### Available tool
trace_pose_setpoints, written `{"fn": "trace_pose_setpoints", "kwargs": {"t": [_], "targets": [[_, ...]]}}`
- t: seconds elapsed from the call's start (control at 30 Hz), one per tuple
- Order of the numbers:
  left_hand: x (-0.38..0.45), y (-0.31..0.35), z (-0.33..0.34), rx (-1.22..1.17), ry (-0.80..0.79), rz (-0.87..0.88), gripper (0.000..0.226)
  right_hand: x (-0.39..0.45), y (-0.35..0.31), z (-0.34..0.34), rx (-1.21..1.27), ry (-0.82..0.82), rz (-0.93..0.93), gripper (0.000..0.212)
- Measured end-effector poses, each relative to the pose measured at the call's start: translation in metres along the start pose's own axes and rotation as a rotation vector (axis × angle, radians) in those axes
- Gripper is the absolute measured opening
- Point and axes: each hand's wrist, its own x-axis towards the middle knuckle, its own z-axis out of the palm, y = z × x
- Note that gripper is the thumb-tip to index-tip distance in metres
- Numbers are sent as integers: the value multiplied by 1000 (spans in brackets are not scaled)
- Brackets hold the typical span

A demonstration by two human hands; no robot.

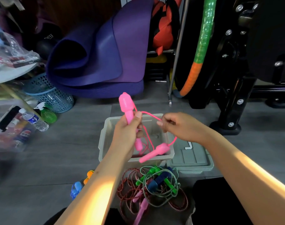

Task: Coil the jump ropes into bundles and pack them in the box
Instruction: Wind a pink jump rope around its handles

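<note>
Two hands work one bright pink plastic jump rope (pixel 148 127) above the open grey plastic box (pixel 106 135). Left hand (pixel 125 132) clenches one handle as anchor; right hand (pixel 179 125) pinches the cord, apparently to form a loop. Second handle dangles at the box's near rim.

The box (pixel 104 142) sits on the floor (pixel 70 148), its lid (pixel 193 158) just right of it. A tangle of ropes (pixel 154 187) lies in front of the box. Behind it leans a rolled mat (pixel 102 52); a basket (pixel 47 93) and a bottle (pixel 34 120) stand to the left.

Left hand (pixel 127 130) covers pink handle's (pixel 128 108) middle; blurred bottles (pixel 16 132) at 9 o'clock; pink-handled rope (pixel 141 210) cut off at 6.
</note>
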Motion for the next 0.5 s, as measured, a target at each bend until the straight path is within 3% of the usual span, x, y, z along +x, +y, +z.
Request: {"fn": "trace_pose_setpoints", "kwargs": {"t": [0.1, 0.2, 0.27, 0.37, 0.5], "targets": [[2, 8, -4, -170, 22, -14, 22, -2, 6, 0, 152, -192, 61, 18], [1, 10, -5, -201, 22, -16, 22, -5, 7, 0, 147, -293, 75, 47], [2, 9, -7, -180, 34, -30, 20, -4, 9, 1, 110, -226, 63, 46], [6, 7, -13, -80, 84, -49, 13, -3, 10, -3, 113, -59, 76, 26], [7, -1, -16, 180, 87, -70, 7, -2, 8, -12, 316, 87, 84, 14]]}}
